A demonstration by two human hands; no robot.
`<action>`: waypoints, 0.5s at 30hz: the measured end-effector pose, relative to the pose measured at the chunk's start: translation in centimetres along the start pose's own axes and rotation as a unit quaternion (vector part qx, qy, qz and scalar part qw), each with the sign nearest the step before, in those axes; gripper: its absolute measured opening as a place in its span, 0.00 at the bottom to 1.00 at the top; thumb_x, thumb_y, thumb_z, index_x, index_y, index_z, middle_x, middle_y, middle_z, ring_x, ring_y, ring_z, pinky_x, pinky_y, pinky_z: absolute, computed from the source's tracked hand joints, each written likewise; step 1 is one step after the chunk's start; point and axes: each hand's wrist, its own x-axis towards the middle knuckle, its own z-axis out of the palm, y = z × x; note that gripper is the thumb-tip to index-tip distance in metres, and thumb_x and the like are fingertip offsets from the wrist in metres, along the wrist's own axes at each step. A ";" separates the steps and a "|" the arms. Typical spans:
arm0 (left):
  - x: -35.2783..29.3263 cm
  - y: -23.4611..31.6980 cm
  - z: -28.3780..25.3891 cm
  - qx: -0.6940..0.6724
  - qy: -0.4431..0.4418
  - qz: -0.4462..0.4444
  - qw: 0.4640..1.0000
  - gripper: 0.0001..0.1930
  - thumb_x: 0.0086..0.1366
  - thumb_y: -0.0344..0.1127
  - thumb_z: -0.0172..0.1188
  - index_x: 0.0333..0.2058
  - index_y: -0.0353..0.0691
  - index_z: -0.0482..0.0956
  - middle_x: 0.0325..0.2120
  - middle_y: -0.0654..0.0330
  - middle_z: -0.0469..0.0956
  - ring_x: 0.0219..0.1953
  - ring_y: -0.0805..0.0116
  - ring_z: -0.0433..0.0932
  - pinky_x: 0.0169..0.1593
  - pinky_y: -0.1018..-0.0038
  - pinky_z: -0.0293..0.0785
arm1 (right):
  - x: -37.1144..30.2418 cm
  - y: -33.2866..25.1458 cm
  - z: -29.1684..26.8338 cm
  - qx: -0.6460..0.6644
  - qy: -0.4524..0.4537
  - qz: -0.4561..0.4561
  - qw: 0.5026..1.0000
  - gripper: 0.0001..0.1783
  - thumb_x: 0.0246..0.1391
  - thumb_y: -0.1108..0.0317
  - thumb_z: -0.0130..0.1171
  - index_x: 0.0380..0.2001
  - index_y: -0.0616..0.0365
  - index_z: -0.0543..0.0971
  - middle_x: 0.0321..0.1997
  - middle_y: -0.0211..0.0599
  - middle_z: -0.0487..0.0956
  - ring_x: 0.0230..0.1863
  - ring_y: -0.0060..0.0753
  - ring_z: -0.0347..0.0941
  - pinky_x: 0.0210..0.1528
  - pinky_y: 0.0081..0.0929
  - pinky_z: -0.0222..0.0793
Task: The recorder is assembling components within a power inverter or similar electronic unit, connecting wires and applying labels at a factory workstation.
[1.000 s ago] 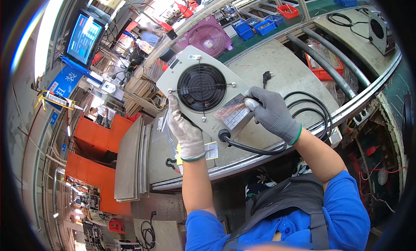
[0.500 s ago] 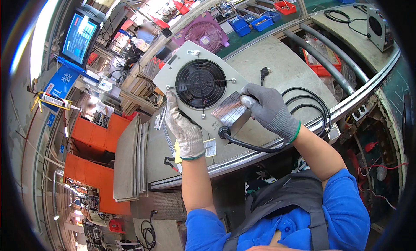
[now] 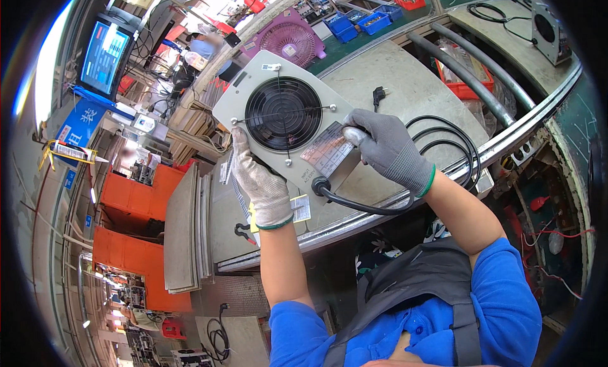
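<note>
A light grey metal fan unit (image 3: 253, 91) is tilted up over the worktable, its round black fan grille (image 3: 283, 113) facing me. My left hand (image 3: 259, 186), in a whitish glove, holds its left side, with the fingers reaching up along the edge. My right hand (image 3: 389, 148), in a grey glove, is closed at the right edge, the thumb on the corner of a silver label (image 3: 328, 150); its other fingers are partly hidden. A black power cord (image 3: 373, 209) leaves the lower corner, loops on the table to the right and ends in a plug (image 3: 379, 96).
Beyond the unit stand a pink fan (image 3: 288, 41) and blue bins (image 3: 373, 22). Metal rollers (image 3: 468, 82) run at the right over a red crate (image 3: 468, 88). Another fan unit (image 3: 550, 34) sits far right. Flat boards (image 3: 183, 234) lean at the left; a screen (image 3: 106, 56) hangs upper left.
The fan unit and both hands have shifted slightly left and up in the picture, and the background has shifted a little too. Both hands keep their places on the unit.
</note>
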 end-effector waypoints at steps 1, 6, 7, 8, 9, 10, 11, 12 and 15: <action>0.0 -0.1 -0.1 -0.005 -0.006 -0.003 1.000 0.20 0.76 0.43 0.49 0.54 0.32 0.72 0.48 0.50 0.80 0.47 0.63 0.83 0.48 0.69 0.86 | 0.0 0.0 0.0 -0.002 0.003 -0.008 1.000 0.09 0.64 0.68 0.55 0.40 0.63 0.77 0.26 0.40 0.78 0.19 0.25 0.75 0.26 0.25 0.71; 0.0 0.0 -0.2 0.001 -0.007 -0.009 1.000 0.20 0.76 0.43 0.49 0.55 0.32 0.72 0.48 0.50 0.80 0.47 0.63 0.83 0.48 0.69 0.86 | -0.2 -0.3 0.0 -0.006 0.006 -0.009 1.000 0.09 0.64 0.68 0.55 0.40 0.63 0.77 0.24 0.40 0.77 0.19 0.25 0.76 0.26 0.26 0.71; 0.0 0.0 -0.4 -0.002 -0.009 -0.010 1.000 0.20 0.76 0.43 0.49 0.55 0.32 0.72 0.48 0.50 0.80 0.47 0.63 0.83 0.48 0.69 0.86 | -0.2 -0.4 0.0 -0.011 0.006 -0.009 1.000 0.09 0.64 0.68 0.55 0.39 0.63 0.78 0.24 0.41 0.78 0.20 0.26 0.76 0.27 0.27 0.71; 0.0 0.1 -0.6 -0.005 -0.011 -0.011 1.000 0.20 0.76 0.43 0.49 0.55 0.32 0.72 0.48 0.51 0.80 0.47 0.64 0.83 0.48 0.70 0.86 | -0.2 -0.5 0.1 -0.015 0.005 -0.010 1.000 0.09 0.63 0.68 0.55 0.39 0.63 0.78 0.24 0.41 0.78 0.20 0.28 0.77 0.27 0.28 0.72; 0.1 -0.1 -0.5 -0.006 -0.013 -0.012 1.000 0.20 0.76 0.43 0.49 0.55 0.32 0.72 0.48 0.51 0.80 0.47 0.64 0.83 0.48 0.70 0.86 | -0.2 -0.4 0.0 -0.016 0.006 -0.009 1.000 0.09 0.63 0.68 0.55 0.39 0.63 0.78 0.24 0.41 0.78 0.20 0.28 0.77 0.27 0.28 0.72; 0.1 -0.2 -0.5 -0.002 -0.012 -0.009 1.000 0.20 0.76 0.43 0.49 0.55 0.32 0.72 0.48 0.51 0.80 0.47 0.64 0.83 0.48 0.70 0.86 | -0.3 -0.3 0.0 -0.023 0.017 -0.018 0.999 0.09 0.62 0.68 0.56 0.38 0.63 0.78 0.25 0.43 0.79 0.21 0.31 0.78 0.28 0.29 0.72; 0.0 -0.3 -0.4 0.002 -0.010 -0.006 1.000 0.20 0.76 0.43 0.49 0.55 0.33 0.73 0.48 0.51 0.80 0.47 0.65 0.83 0.48 0.70 0.86 | -0.3 -0.2 0.0 -0.030 0.027 -0.027 0.999 0.09 0.62 0.67 0.57 0.37 0.63 0.78 0.26 0.44 0.79 0.22 0.33 0.79 0.29 0.30 0.73; -0.1 -0.3 -0.2 0.002 -0.012 -0.007 1.000 0.20 0.76 0.43 0.49 0.55 0.33 0.73 0.48 0.51 0.80 0.47 0.65 0.83 0.48 0.70 0.86 | -0.3 0.1 0.1 -0.030 0.028 -0.026 0.999 0.09 0.62 0.67 0.57 0.37 0.63 0.78 0.26 0.44 0.79 0.22 0.33 0.79 0.29 0.30 0.73; -0.6 0.0 0.5 -0.003 -0.004 -0.016 1.000 0.20 0.76 0.43 0.49 0.55 0.33 0.73 0.48 0.51 0.80 0.47 0.65 0.83 0.49 0.70 0.86 | -0.5 0.3 0.2 -0.051 0.060 -0.058 0.995 0.10 0.59 0.66 0.60 0.37 0.62 0.79 0.27 0.45 0.81 0.25 0.39 0.80 0.31 0.33 0.74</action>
